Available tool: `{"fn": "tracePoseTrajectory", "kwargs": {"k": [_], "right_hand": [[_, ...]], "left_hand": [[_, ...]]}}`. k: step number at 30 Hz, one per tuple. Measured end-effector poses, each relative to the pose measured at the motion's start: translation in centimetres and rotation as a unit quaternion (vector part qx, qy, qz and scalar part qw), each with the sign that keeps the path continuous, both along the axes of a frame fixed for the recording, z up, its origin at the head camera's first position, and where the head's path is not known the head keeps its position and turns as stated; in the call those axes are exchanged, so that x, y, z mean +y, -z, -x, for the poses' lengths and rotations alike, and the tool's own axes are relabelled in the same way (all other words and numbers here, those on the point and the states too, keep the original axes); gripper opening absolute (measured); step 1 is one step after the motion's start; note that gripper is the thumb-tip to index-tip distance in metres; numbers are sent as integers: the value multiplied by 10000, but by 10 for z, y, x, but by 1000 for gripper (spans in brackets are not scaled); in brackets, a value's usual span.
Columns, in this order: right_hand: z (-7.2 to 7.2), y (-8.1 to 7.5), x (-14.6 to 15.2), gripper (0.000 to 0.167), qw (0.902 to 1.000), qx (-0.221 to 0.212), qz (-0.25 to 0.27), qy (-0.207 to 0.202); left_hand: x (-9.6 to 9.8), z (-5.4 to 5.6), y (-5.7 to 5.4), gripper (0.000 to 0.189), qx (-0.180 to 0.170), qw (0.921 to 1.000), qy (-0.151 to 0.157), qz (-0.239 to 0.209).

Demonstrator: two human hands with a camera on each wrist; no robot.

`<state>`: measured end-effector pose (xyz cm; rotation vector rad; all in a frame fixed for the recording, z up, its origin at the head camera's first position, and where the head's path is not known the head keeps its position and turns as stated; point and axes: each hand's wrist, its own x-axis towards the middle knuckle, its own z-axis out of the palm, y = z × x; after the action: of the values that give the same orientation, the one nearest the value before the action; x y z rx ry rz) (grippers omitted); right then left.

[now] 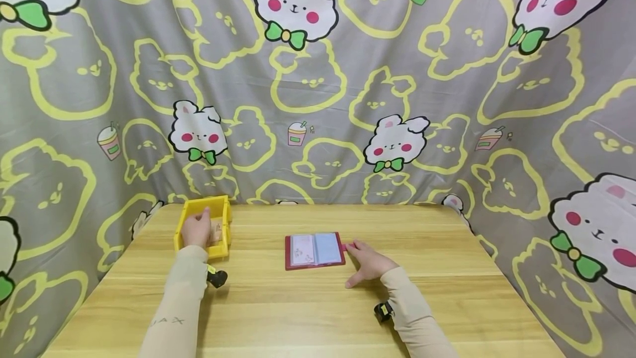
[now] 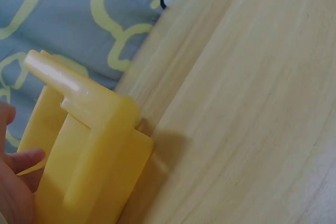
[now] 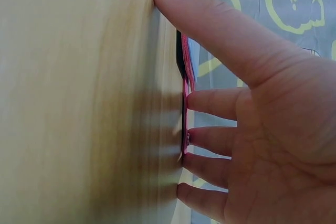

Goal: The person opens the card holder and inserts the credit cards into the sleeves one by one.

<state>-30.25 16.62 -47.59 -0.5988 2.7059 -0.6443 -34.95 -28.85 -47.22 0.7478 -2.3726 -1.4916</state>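
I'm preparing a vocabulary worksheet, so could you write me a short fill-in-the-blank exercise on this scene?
1. The left hand reaches into a bin coloured ____.
2. The booklet has a cover coloured ____.
3. The booklet lies ____, not closed.
4. Of the bin and the booklet, the right hand is nearer the ____.

Missing words: yellow; red; open; booklet.

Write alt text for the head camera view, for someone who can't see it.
A person's left hand is inside an open-topped yellow plastic bin on a light wood-grain table, while the right hand touches the pink tab of an open, red-covered booklet. Behind hangs a grey fabric curtain with a cartoon rabbit print.
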Motion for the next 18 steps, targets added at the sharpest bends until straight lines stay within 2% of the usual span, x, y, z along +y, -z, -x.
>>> {"fn": "tracePoseTrajectory", "kwargs": {"k": [11, 15, 18], "right_hand": [[1, 1, 1, 106, 10000, 41, 0, 19], [0, 1, 1, 106, 10000, 81, 10, 6], [-1, 1, 1, 106, 9999, 95, 22, -22]], "left_hand": [[-4, 6, 6, 79, 193, 9995, -158, 199], [-4, 4, 7, 79, 223, 9991, -67, 363], [-5, 2, 6, 79, 74, 9988, 127, 457]]}}
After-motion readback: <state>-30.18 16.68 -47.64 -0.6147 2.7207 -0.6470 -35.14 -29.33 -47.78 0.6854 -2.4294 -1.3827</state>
